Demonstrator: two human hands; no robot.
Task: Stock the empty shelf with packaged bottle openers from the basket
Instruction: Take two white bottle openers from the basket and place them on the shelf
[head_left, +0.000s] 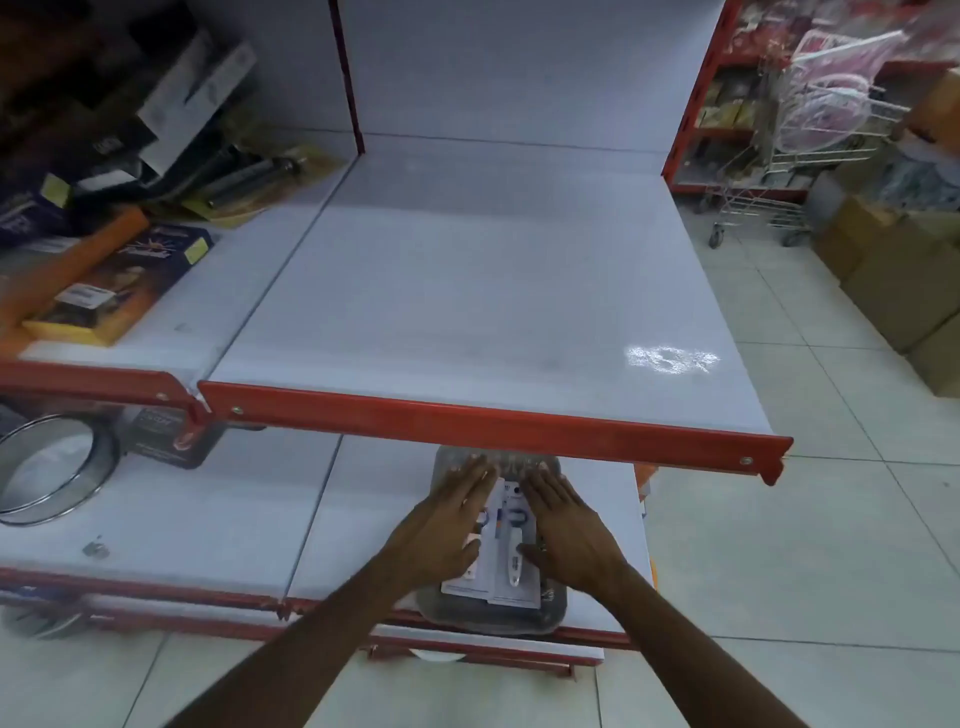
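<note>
Boxed goods (117, 283) on the left shelf, wire trolley (769, 171) and cardboard boxes (904, 280) right.

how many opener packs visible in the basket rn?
2, side by side in the basket on the lower shelf: left pack partly under the left hand, right pack beside the right hand. More may be hidden beneath.

Shelf (467, 291) white, red-edged; basket (488, 616) seemingly grey.

No text legible. Print on the bottle-opener cards (506, 582), the yellow-edged box (111, 283) and its white sticker (barcode-like) is too blurred to read.
</note>
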